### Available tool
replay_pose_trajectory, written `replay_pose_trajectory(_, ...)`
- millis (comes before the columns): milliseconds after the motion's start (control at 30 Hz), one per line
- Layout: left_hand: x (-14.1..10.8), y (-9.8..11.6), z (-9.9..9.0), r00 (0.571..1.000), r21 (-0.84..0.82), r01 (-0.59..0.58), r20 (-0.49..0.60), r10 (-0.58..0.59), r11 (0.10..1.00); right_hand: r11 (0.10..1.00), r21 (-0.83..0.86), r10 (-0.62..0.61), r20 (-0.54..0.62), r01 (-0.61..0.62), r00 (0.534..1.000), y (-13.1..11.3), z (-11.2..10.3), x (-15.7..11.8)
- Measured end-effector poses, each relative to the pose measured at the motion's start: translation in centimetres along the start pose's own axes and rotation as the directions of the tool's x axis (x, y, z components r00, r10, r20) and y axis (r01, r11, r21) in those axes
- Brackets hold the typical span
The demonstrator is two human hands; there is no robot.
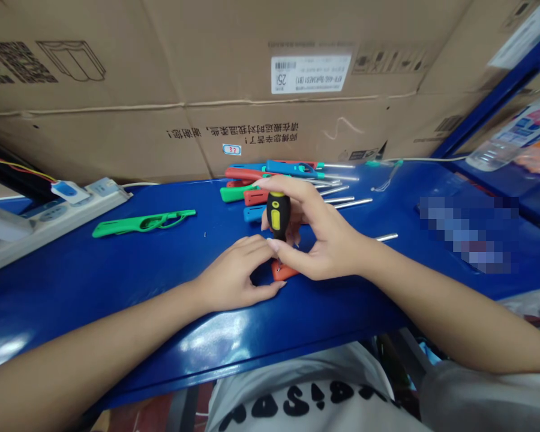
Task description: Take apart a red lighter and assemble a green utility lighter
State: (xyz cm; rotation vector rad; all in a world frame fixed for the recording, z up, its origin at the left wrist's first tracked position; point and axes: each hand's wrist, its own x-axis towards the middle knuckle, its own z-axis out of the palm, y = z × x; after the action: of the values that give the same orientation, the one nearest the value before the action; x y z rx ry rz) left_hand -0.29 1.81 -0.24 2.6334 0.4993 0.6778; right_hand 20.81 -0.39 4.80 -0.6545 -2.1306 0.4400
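My right hand (326,237) is closed around a short black and yellow screwdriver (277,217), held upright. Its tip points down at the end of an orange-red long-nosed lighter (284,272) lying on the blue table. With thumb and fingers on either side of that end, my left hand (234,273) steadies the lighter. Most of its body is hidden under my right hand; a metal tube (387,237) shows beyond the wrist. Left of my hands lies a green plastic lighter handle shell (141,224), and a tiny screw (204,234) sits between.
Behind my hands several red, blue and green lighters (292,168) lie piled. A power strip (58,219) is at the left, a large cardboard box (234,72) along the back. A plastic bottle (508,138) and a blurred-out item (468,234) are on the right.
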Motion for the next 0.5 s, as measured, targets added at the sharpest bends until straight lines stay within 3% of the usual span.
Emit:
replay_pose_trajectory(133,0.03,0.00,-0.08,1.000,-0.007,0.008,0.025,-0.007,1.000,0.999,0.032,0.020,0.061,-0.022,0.998,-0.07,-0.36,0.11)
replay_pose_trajectory(500,-0.06,-0.04,-0.01,1.000,0.005,0.003,0.015,-0.003,1.000,0.999,0.008,-0.039,0.044,0.039,0.998,-0.12,-0.22,-0.18)
